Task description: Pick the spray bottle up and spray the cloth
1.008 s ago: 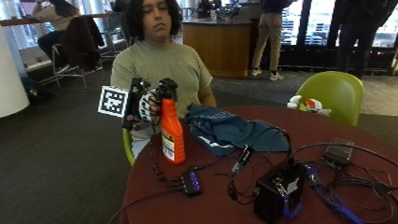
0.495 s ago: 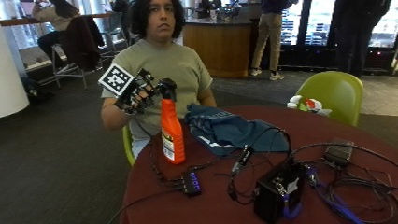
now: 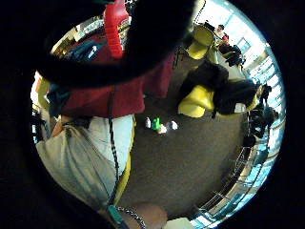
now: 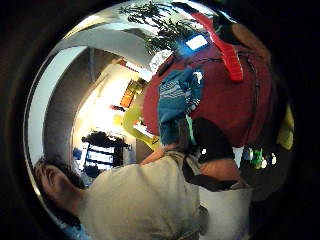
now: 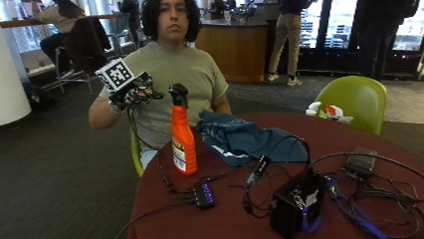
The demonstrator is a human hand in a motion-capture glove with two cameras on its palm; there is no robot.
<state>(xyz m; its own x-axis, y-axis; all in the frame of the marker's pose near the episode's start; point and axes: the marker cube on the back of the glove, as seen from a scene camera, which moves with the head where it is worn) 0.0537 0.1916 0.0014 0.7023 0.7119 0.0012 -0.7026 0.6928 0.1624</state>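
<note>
Upright spray bottle (image 5: 183, 144) beside cloth (image 5: 245, 141)

A round dark-red table (image 5: 371, 144), a green chair (image 5: 354, 99) behind it, grey carpet (image 5: 59, 164), a wooden counter (image 5: 235, 47) beyond

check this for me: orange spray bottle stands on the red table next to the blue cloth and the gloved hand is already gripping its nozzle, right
Not quite. In the outside view the gloved right hand is raised beside the nozzle, apart from it, gripping nothing. The orange spray bottle does stand on the red table next to the blue cloth.
</note>
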